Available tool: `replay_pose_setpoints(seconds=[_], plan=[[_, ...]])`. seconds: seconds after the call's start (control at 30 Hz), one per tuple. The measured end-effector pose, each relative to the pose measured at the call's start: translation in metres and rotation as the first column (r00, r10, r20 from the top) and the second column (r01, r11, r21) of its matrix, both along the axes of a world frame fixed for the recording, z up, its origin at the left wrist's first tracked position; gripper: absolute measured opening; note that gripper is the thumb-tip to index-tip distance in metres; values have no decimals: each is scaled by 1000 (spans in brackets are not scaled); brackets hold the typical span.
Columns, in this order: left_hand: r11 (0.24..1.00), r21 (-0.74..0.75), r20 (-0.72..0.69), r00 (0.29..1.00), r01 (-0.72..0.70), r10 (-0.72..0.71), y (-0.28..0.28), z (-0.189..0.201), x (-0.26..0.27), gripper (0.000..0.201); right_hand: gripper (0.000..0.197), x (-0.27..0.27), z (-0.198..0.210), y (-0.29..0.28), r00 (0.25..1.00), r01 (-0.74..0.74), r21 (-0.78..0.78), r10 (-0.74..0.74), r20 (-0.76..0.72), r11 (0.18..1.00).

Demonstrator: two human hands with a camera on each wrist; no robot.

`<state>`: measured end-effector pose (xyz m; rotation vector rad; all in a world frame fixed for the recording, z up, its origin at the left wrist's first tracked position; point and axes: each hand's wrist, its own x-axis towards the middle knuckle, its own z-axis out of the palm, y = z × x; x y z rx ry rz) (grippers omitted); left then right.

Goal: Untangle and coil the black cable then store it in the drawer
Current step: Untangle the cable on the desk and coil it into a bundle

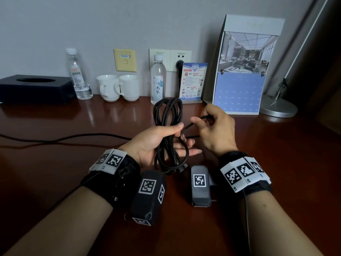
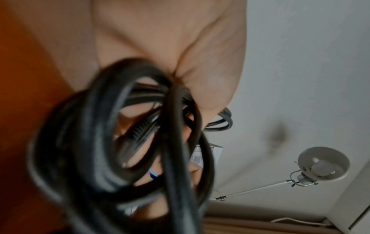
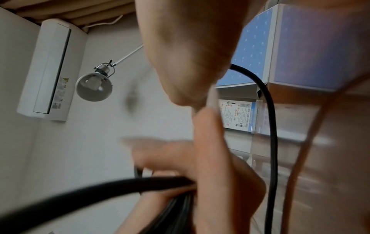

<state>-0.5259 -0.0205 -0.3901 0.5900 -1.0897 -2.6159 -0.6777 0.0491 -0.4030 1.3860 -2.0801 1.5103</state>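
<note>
Left hand (image 1: 156,141) grips the coiled black cable (image 1: 168,122) at frame center above the wooden desk (image 1: 55,163), while right hand (image 1: 215,130) just beside it pinches a loose strand between thumb and fingers.

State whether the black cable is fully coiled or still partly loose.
Partly loose. The left hand grips a bundle of loops of the black cable; the right hand pinches a free strand.

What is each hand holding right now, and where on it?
Both hold the black cable. The left hand grips the coiled loops around their middle; the right hand pinches the loose strand beside the coil.
</note>
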Motion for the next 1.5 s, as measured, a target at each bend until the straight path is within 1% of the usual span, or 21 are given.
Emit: replay_pose_setpoints(seconds=[0.1,0.13,0.23,0.33,0.47,0.57,0.67,0.77,0.83,0.9,0.97,1.03,1.1,1.13,1.2,1.27,1.33,1.43,1.5], plan=[[999,-26,28,999,-44,45,-7,0,0,26,33,0,0,0,1000,-12,1,12,25,1000],[998,-12,35,998,-56,57,-11,-1,0,25,32,1,-1,0,1000,-13,-1,13,27,1000],[994,91,41,998,-57,53,-19,-2,-1,19,31,1,-1,0,997,-14,-1,14,71,1000],[994,93,55,997,-58,53,-23,-2,0,16,31,1,-1,0,993,-18,-9,19,117,1000],[998,-35,65,996,-59,61,-24,-2,1,9,36,-2,-4,-2,990,10,-26,-7,141,1000],[979,-197,67,995,-58,72,-21,-3,4,8,37,-2,-3,-2,985,9,-39,-3,173,999],[921,-389,119,989,-31,84,-14,-3,4,5,36,-2,-2,-1,989,29,-56,-20,148,998],[849,-528,201,975,29,91,-9,-7,-1,20,36,-1,-1,-2,989,38,-86,-25,144,996],[816,-577,243,962,43,122,-8,-8,-4,23,35,5,1,-2,992,24,-97,-12,130,995],[798,-603,258,952,26,164,-7,-7,-6,22,32,10,5,-1,994,-9,-116,21,104,993],[769,-640,269,939,7,215,-9,-8,-8,22,39,14,8,-1,993,-49,-114,61,103,992],[740,-672,280,923,-8,264,-11,-9,-9,23,44,16,10,-3,976,-121,-119,140,167,986],[713,-701,286,908,-21,308,-12,-11,-11,26,39,22,12,-4,921,-242,-155,277,275,958],[694,-719,280,902,-29,328,-12,-12,-13,31,37,25,13,-4,888,-296,-175,338,310,939],[669,-740,243,899,-71,364,-12,-12,-14,40,33,33,16,-5,857,-373,-190,415,305,908],[669,-734,202,902,-119,382,-12,-13,-15,46,25,36,18,-4,844,-411,-194,452,288,891],[666,-729,176,896,-160,408,-13,-14,-15,46,21,36,18,-4,829,-416,-202,461,316,887],[634,-721,131,844,-279,519,-17,-15,-16,45,15,33,13,-4,834,-400,-179,438,335,899],[616,-693,108,790,-376,603,-23,-14,-15,49,22,32,9,-5,828,-408,-134,428,361,903]])
